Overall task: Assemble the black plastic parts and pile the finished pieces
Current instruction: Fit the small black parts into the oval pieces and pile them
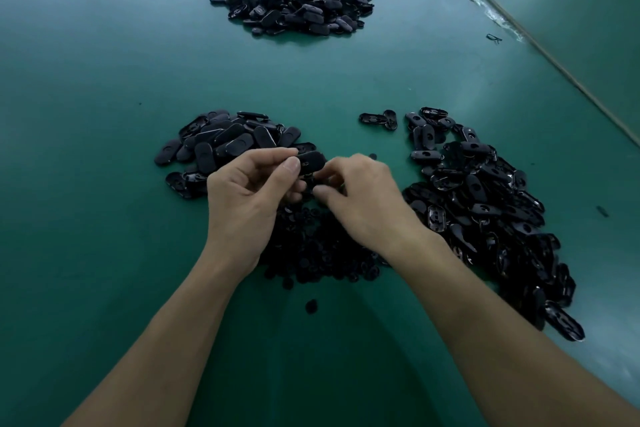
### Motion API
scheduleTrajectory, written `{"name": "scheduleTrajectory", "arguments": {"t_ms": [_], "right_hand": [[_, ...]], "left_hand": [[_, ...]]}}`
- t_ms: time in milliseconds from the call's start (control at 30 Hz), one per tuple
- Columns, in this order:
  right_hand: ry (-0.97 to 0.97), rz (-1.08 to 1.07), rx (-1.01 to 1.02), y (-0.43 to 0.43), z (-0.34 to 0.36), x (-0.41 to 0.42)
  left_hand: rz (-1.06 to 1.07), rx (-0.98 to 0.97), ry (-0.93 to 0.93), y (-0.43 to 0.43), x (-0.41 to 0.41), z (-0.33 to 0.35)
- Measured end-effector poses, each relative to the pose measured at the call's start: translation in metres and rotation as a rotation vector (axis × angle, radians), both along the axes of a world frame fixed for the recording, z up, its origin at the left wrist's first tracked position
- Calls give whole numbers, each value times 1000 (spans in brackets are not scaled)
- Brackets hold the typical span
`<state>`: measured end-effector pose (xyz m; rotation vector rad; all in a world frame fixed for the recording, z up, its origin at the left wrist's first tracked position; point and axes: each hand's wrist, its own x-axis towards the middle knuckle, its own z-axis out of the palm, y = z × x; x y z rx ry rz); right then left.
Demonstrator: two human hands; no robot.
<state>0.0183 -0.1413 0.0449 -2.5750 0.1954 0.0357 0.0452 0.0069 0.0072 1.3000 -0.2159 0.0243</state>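
Note:
My left hand pinches a black oval plastic piece between thumb and fingers, just above the table. My right hand meets it from the right, with its fingers curled against the piece's underside; what they hold is hidden. Under both hands lies a heap of small round black parts. A pile of oval covers sits to the left, and a long pile of oval shells with holes to the right. A large pile of black pieces lies at the far centre.
Everything rests on a green table. A seam with tape marks where a second green table joins at the right. Two loose oval parts lie between the near piles, and one round part lies near my forearms.

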Motion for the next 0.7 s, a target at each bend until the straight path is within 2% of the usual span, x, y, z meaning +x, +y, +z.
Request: {"name": "scheduleTrajectory", "arguments": {"t_ms": [100, 233, 500, 700], "right_hand": [[11, 81, -91, 7, 0, -3], [-41, 69, -118, 10, 2, -2], [-104, 1, 33, 11, 4, -3], [-71, 38, 51, 12, 5, -2]], "left_hand": [[-3, 16, -4, -1, 0, 0], [11, 22, -1, -2, -1, 1], [35, 14, 7, -2, -1, 2], [61, 3, 4, -1, 1, 0]]}}
